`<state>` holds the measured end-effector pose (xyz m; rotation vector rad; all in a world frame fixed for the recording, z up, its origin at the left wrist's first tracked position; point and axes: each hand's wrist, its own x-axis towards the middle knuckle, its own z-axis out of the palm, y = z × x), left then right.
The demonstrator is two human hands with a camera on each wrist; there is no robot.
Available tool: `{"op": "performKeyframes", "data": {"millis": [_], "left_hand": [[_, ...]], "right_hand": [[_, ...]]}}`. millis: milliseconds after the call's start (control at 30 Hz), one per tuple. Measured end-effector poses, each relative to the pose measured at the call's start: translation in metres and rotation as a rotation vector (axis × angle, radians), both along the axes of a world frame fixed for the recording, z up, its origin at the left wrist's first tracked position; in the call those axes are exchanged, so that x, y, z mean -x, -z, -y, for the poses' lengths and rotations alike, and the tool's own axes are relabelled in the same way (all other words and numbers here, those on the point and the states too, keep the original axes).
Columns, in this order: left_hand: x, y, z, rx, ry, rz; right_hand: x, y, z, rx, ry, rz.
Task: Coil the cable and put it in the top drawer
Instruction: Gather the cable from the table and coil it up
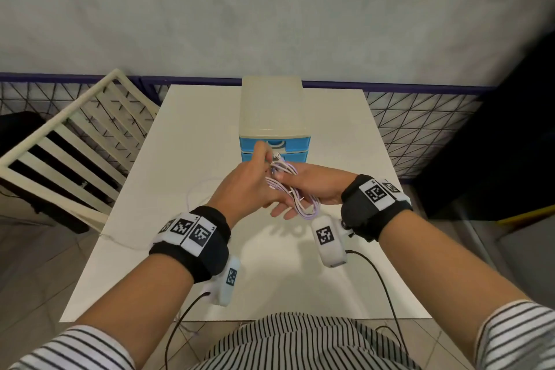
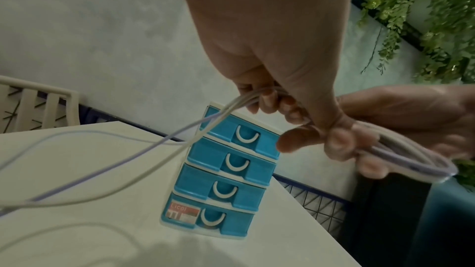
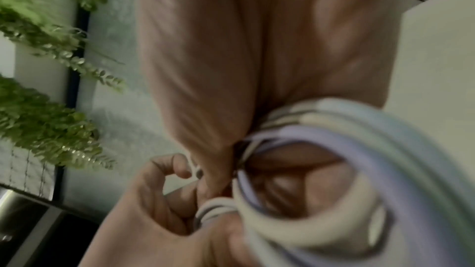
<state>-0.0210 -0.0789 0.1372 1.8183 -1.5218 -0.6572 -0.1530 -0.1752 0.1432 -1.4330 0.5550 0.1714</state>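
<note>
Both hands, left hand (image 1: 246, 186) and right hand (image 1: 312, 189), grasp the cable (image 1: 295, 195) coils above a white table (image 1: 345, 159). Beyond the fingertips stand blue drawers (image 2: 226, 170), a grey wall (image 1: 270, 9) behind.

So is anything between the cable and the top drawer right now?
No object sits between them, but the top drawer is closed, so its front blocks the way in. The cable isn't fully coiled either: both hands, left and right, hold the coil while a loose length trails over the table.
</note>
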Motion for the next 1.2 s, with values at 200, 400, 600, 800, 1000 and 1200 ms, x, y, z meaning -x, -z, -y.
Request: {"op": "performKeyframes", "data": {"millis": [200,400,600,800,1000,1200], "left_hand": [[-0.002,-0.001,0.003,-0.001,-0.01,0.171],[-0.02,-0.003,0.01,-0.223,-0.01,0.12],[-0.027,0.001,0.007,-0.178,0.054,0.046],[-0.031,0.004,0.006,-0.279,0.137,-0.005],[-0.027,-0.003,0.016,-0.13,0.176,0.059],[-0.029,0.001,0.009,-0.382,0.219,-0.048]], "right_hand": [[0.003,-0.001,0.002,0.068,-0.13,0.009],[0.003,-0.002,0.019,0.299,0.142,-0.018],[0.004,0.008,0.024,0.264,0.279,-0.012],[0.003,0.016,0.018,0.109,0.217,-0.017],[-0.002,0.012,0.007,-0.02,0.12,-0.045],[0.001,0.012,0.015,0.052,0.194,-0.03]]}}
